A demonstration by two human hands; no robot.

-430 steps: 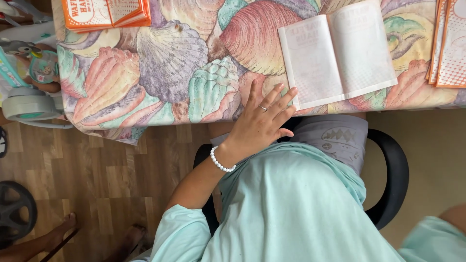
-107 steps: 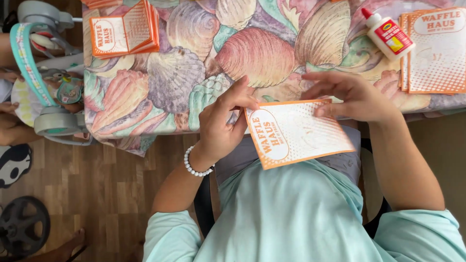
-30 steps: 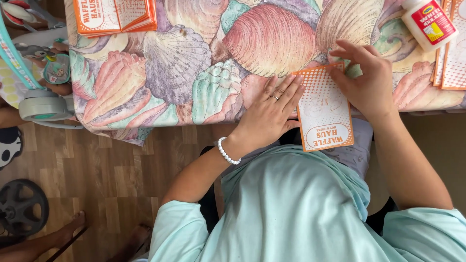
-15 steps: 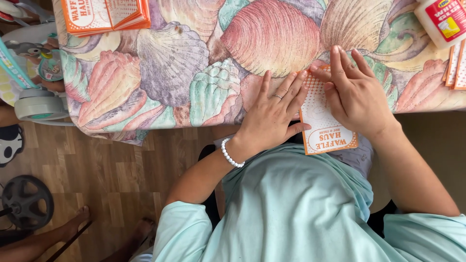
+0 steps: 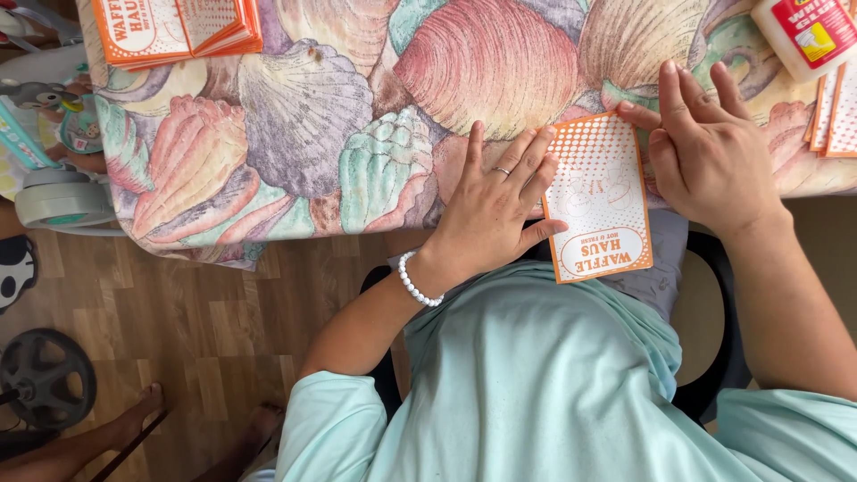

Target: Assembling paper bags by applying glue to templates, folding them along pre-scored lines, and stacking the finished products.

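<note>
Card: orange-and-white card [image 5: 596,198], flat rectangle, half over the table [image 5: 295,116] edge, above the lap.
Left hand [image 5: 489,207]: spread flat, fingers on the card's left edge.
Right hand [image 5: 710,147]: open, fingertips pressing its upper right corner.
Table cover: seashell-print cloth.
Far corners: glue bottle [image 5: 803,34]; card stack [image 5: 174,29].

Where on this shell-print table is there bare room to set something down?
The widest free patch of the tablecloth lies between the orange card stack at the far left and the left hand. The right end is crowded: right hand, orange card, glue bottle, more cards.
</note>
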